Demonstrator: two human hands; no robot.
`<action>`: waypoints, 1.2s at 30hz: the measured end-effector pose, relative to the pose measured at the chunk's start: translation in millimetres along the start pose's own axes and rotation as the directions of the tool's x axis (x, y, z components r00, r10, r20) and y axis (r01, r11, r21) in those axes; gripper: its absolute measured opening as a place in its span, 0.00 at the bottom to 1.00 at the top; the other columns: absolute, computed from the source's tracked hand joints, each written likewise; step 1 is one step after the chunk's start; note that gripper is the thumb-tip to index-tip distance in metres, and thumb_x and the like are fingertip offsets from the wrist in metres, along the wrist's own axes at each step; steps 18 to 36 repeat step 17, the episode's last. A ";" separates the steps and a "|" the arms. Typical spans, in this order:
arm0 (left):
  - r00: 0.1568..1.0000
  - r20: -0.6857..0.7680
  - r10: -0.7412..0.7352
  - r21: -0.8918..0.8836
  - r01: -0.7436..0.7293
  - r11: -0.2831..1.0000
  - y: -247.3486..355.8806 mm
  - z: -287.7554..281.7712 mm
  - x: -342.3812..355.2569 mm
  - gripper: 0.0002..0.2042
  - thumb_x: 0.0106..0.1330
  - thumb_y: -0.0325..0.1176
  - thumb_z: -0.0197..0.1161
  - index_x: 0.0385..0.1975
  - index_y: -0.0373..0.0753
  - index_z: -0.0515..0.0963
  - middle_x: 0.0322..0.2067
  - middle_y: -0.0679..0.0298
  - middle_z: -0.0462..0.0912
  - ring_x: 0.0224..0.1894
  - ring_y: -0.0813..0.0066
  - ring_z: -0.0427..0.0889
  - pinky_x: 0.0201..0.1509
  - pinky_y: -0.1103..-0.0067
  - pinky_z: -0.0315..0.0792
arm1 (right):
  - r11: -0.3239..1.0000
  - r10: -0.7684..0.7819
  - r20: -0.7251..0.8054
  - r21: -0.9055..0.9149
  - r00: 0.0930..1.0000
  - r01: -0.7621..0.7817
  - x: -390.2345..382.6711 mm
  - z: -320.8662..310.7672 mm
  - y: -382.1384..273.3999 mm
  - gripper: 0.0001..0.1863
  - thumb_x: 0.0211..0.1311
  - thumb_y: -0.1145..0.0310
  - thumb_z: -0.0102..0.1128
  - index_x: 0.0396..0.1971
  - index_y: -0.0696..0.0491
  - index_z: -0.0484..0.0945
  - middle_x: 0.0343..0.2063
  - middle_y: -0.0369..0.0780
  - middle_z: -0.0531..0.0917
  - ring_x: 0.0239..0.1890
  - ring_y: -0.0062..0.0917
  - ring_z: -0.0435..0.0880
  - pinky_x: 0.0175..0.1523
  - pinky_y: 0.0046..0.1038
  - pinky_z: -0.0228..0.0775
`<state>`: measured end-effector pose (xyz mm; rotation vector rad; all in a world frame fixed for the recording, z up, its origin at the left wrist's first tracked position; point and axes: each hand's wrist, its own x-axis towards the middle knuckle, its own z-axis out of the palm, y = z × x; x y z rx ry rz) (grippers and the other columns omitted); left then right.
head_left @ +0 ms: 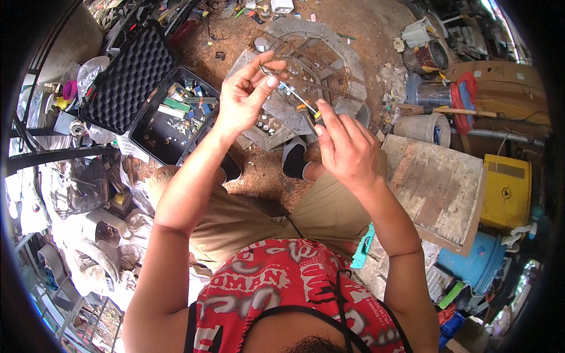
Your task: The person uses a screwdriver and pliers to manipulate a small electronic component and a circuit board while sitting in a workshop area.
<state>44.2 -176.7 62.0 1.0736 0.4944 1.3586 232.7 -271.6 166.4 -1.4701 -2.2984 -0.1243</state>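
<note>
My left hand [247, 94] is raised in front of me, its thumb and fingers pinching a small metallic piece [266, 70] whose kind is too small to make out. In my right hand [351, 144] is a screwdriver [302, 100] with a thin shaft and a yellow and dark handle, mostly covered by the fingers. The shaft slants up and left toward the left fingertips. Its tip is at or close to the small piece; whether they touch I cannot tell. Both hands are over the ground beyond my knees.
An open black case [154, 126] with a foam-lined lid [129, 76] holds several small electronic parts. Ahead lies a grey ring-shaped frame [347, 59]. To the right are a worn wooden board [435, 185], a yellow metal box [506, 191] and a blue bucket [477, 262]. A teal tool [364, 246] lies by my right thigh.
</note>
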 end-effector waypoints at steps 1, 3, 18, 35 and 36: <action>1.000 0.021 -0.009 -0.017 0.009 1.000 3.7 -2.8 1.9 0.25 0.69 0.27 0.60 0.65 0.31 0.63 0.55 0.52 0.78 0.53 0.66 0.81 0.61 0.71 0.72 | 1.000 -0.001 0.001 0.010 1.000 0.001 3.0 -3.5 -0.9 0.22 0.58 0.68 0.63 0.55 0.50 0.77 0.25 0.38 0.76 0.24 0.31 0.79 0.30 0.33 0.74; 1.000 0.016 0.012 -0.038 -0.011 0.999 6.2 -5.7 3.9 0.26 0.67 0.23 0.60 0.65 0.30 0.62 0.55 0.52 0.78 0.52 0.69 0.81 0.59 0.76 0.74 | 0.999 -0.004 0.039 0.045 0.999 0.003 10.7 -13.2 -3.2 0.21 0.61 0.69 0.61 0.55 0.52 0.77 0.25 0.39 0.77 0.24 0.34 0.78 0.30 0.33 0.73; 1.000 -0.013 -0.005 0.029 0.005 1.000 14.1 -7.8 7.3 0.32 0.65 0.20 0.62 0.68 0.35 0.58 0.58 0.52 0.76 0.55 0.67 0.80 0.61 0.75 0.72 | 0.997 0.065 0.136 0.042 0.989 -0.071 29.1 -29.5 -29.5 0.20 0.63 0.68 0.60 0.56 0.51 0.76 0.28 0.40 0.77 0.25 0.36 0.80 0.31 0.35 0.73; 1.000 -0.013 -0.005 0.029 0.005 1.000 14.1 -7.8 7.3 0.32 0.65 0.20 0.62 0.68 0.35 0.58 0.58 0.52 0.76 0.55 0.67 0.80 0.61 0.75 0.72 | 0.997 0.065 0.136 0.042 0.989 -0.071 29.1 -29.5 -29.5 0.20 0.63 0.68 0.60 0.56 0.51 0.76 0.28 0.40 0.77 0.25 0.36 0.80 0.31 0.35 0.73; 1.000 -0.013 -0.005 0.029 0.005 1.000 14.1 -7.8 7.3 0.32 0.65 0.20 0.62 0.68 0.35 0.58 0.58 0.52 0.76 0.55 0.67 0.80 0.61 0.75 0.72 | 0.997 0.065 0.136 0.042 0.989 -0.071 29.1 -29.5 -29.5 0.20 0.63 0.68 0.60 0.56 0.51 0.76 0.28 0.40 0.77 0.25 0.36 0.80 0.31 0.35 0.73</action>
